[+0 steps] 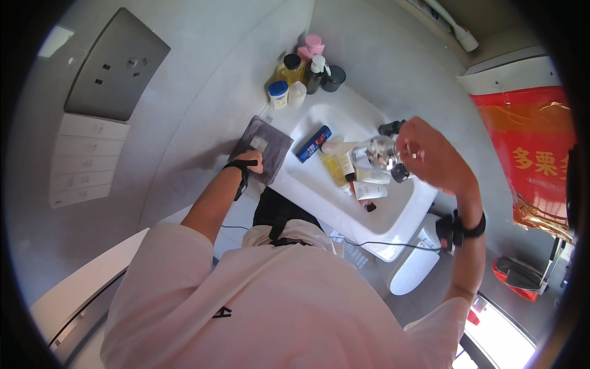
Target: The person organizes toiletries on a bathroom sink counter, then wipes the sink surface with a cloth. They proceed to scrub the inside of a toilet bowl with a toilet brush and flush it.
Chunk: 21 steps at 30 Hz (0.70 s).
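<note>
My right hand [419, 145] is raised over the right side of a white sink [364, 217], gripping a clear, shiny bottle [371, 154] tilted sideways. What the bottle contains is too blurred to name. On the sink's left rim lies a folded grey towel [276, 138] with a pale label or packet [259, 143] on it. My left hand [251, 161] rests on the towel's near side with its fingers curled; whether they pinch the cloth is hidden. In the basin lie a blue can [313, 144], a yellow bottle [334, 168], a white tube [370, 190] and several other toiletries.
A pink-capped bottle [312, 46], a blue-capped bottle [278, 93], a pump bottle [315, 74] and a dark cup [333, 78] crowd the back corner. A dark faucet [392, 127] is partly behind my right hand. A toilet [415, 272] stands right of the sink; a cable [387, 243] crosses below.
</note>
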Each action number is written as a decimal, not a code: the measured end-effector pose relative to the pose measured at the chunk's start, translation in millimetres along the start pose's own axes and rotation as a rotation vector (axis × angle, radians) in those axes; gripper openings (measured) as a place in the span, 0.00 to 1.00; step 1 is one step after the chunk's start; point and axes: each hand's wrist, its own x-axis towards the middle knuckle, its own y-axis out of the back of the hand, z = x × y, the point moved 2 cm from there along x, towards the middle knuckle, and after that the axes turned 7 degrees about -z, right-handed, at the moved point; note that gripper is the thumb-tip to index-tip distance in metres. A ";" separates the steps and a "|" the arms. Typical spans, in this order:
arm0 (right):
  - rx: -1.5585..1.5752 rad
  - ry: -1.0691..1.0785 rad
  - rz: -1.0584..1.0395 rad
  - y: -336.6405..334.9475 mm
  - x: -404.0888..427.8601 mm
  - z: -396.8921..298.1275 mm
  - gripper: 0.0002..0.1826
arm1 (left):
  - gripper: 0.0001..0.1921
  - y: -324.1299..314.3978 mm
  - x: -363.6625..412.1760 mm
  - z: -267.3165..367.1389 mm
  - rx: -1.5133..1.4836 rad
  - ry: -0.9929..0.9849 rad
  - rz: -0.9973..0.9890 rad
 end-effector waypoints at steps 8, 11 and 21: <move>-0.259 0.104 0.015 -15.0 112.5 64.3 0.09 | 0.22 -9.3 4.3 -6.8 -0.076 -0.068 -0.060; -0.354 0.032 -0.041 -24.6 153.7 96.8 0.09 | 0.20 -22.4 13.5 -12.2 -0.110 -0.102 0.029; -0.444 0.028 0.091 -30.7 233.2 153.1 0.08 | 0.10 -54.9 43.7 -20.9 0.078 -0.256 0.461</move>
